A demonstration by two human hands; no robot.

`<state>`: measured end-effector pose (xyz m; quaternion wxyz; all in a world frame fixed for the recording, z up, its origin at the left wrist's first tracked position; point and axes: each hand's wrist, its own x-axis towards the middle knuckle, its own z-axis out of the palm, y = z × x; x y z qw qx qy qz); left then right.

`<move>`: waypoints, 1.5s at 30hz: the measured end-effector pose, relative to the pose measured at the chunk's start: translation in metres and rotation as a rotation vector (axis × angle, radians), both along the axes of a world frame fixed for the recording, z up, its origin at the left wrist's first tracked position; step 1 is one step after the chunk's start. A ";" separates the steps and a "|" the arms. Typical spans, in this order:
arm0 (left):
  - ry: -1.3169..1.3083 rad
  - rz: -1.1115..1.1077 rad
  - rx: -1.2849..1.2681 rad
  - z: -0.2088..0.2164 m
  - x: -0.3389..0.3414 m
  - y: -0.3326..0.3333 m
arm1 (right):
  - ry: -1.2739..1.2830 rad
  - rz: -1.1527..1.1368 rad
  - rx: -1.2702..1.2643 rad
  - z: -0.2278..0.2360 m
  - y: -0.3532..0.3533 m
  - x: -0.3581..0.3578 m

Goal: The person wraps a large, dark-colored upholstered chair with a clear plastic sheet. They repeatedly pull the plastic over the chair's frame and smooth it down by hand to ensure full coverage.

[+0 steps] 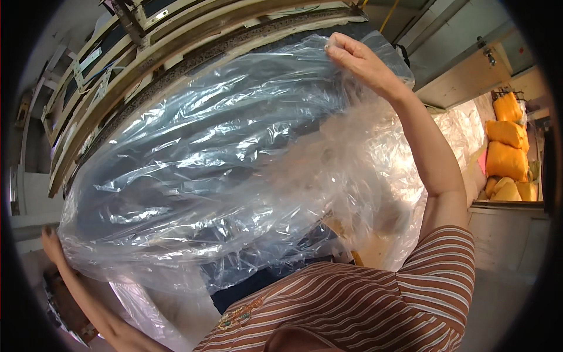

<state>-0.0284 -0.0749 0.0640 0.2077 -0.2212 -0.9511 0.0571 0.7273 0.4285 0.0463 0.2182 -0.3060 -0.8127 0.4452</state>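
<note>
A large clear plastic sheet [234,152], wrinkled and shiny, is stretched between my two hands across most of the view. At the far right end, my right hand [358,56] pinches its upper edge between thumb and fingers, arm reaching forward. My left hand [51,245] is out at the far left, closed on the sheet's left edge. A dark surface shows through the plastic; I cannot tell whether it is cloth or a board. The sheet's near part hangs in loose folds in front of my striped shirt [363,299].
A long slatted frame [135,76] with metal brackets runs along the far side, close behind the sheet. More crumpled clear plastic [463,129] lies at the right. Beyond it, several orange-yellow bundles [507,158] are stacked on a shelf. A wooden panel [466,79] stands at the back right.
</note>
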 end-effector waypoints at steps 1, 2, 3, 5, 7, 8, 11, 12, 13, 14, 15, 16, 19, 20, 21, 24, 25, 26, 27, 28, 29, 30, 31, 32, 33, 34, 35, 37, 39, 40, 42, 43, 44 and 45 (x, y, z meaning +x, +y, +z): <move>0.254 -0.252 -0.037 0.026 0.003 -0.017 | 0.073 0.035 0.013 0.000 -0.009 -0.007; 0.049 -0.426 0.218 0.027 0.047 0.045 | 0.103 0.026 0.035 0.001 -0.020 -0.006; -0.364 -0.749 0.579 0.015 0.102 0.111 | 0.126 0.012 0.067 0.003 -0.029 -0.004; -0.608 -0.944 0.653 0.023 0.315 0.235 | 0.148 -0.007 0.038 0.009 -0.045 0.008; -0.674 -1.198 0.645 0.028 0.452 0.290 | 0.168 -0.007 0.044 0.017 -0.059 0.012; -0.488 -1.321 0.600 0.020 0.489 0.309 | 0.247 -0.042 0.080 0.021 -0.069 0.006; -1.069 -1.320 0.613 0.000 0.565 0.367 | 0.131 0.026 0.601 0.028 -0.077 0.027; -1.081 -1.382 0.676 -0.020 0.564 0.380 | -0.041 -0.011 0.634 0.027 -0.081 0.047; -1.092 -1.430 0.735 -0.037 0.552 0.385 | -0.181 -0.028 0.717 0.012 -0.077 0.074; -0.990 -1.432 0.775 -0.044 0.539 0.381 | -0.338 -0.055 0.793 -0.012 -0.071 0.112; -1.048 -1.285 0.796 -0.053 0.521 0.372 | -0.550 -0.082 0.751 -0.044 -0.068 0.165; -1.027 -1.205 0.760 -0.061 0.502 0.361 | -0.766 -0.112 0.696 -0.079 -0.071 0.229; -0.889 -1.004 0.720 -0.081 0.423 0.305 | -1.705 0.029 0.314 -0.144 -0.112 0.405; -0.915 -0.886 0.724 -0.081 0.397 0.279 | -1.861 -0.040 0.062 -0.154 -0.125 0.450; -0.925 -0.821 0.769 -0.078 0.381 0.254 | -1.963 -0.060 -0.074 -0.153 -0.134 0.484; -0.838 -0.669 0.663 -0.093 0.266 0.170 | -1.941 -0.357 0.302 -0.131 -0.091 0.540; -0.764 -0.588 0.633 -0.092 0.231 0.133 | -1.669 -0.695 0.668 -0.113 -0.051 0.510; -0.625 -0.571 0.641 -0.089 0.203 0.098 | -1.419 -0.885 0.680 -0.078 -0.006 0.459; -0.592 -0.490 0.606 -0.089 0.176 0.067 | -1.287 -0.934 0.780 -0.037 0.029 0.414; -0.598 -0.399 0.596 -0.098 0.131 0.043 | -1.087 -0.980 0.995 -0.005 0.072 0.403; -0.608 -0.317 0.586 -0.110 0.097 0.030 | -0.467 -0.929 0.755 0.025 0.107 0.402; -0.604 -0.317 0.622 -0.114 0.088 0.004 | -0.070 -0.975 0.716 0.049 0.124 0.346; -0.594 -0.312 0.663 -0.113 0.085 -0.024 | 0.338 -0.957 0.722 0.062 0.110 0.263; -0.613 -0.334 0.706 -0.122 0.082 -0.029 | 0.544 -0.884 0.718 0.077 0.096 0.215; -0.615 -0.306 0.728 -0.134 0.085 -0.049 | 0.701 -0.782 0.683 0.082 0.083 0.164; -0.606 -0.268 0.728 -0.128 0.097 -0.075 | 0.614 -0.699 0.585 0.064 0.086 0.129; -0.618 -0.252 0.740 -0.131 0.101 -0.086 | 0.076 -0.546 0.676 0.036 0.102 0.133; -0.613 -0.182 0.720 -0.132 0.102 -0.126 | -0.338 -0.380 0.580 -0.035 0.101 0.120; -0.715 -0.224 0.688 -0.118 0.085 -0.159 | -0.560 -0.421 1.126 -0.089 0.124 0.132; -0.630 -0.267 0.631 -0.092 0.081 -0.206 | -0.661 -0.447 0.882 -0.069 0.102 0.099; -0.723 -0.152 0.536 -0.090 0.082 -0.190 | -0.888 -0.513 0.625 -0.032 0.087 0.073; -0.783 -0.104 0.464 -0.098 0.086 -0.161 | -0.873 -0.533 0.665 -0.033 0.088 0.071; -0.988 -0.209 0.688 -0.098 0.097 -0.137 | -0.823 -0.525 0.697 -0.041 0.096 0.072; -1.025 -0.332 0.614 -0.083 0.101 -0.116 | -0.745 -0.490 0.731 -0.055 0.109 0.062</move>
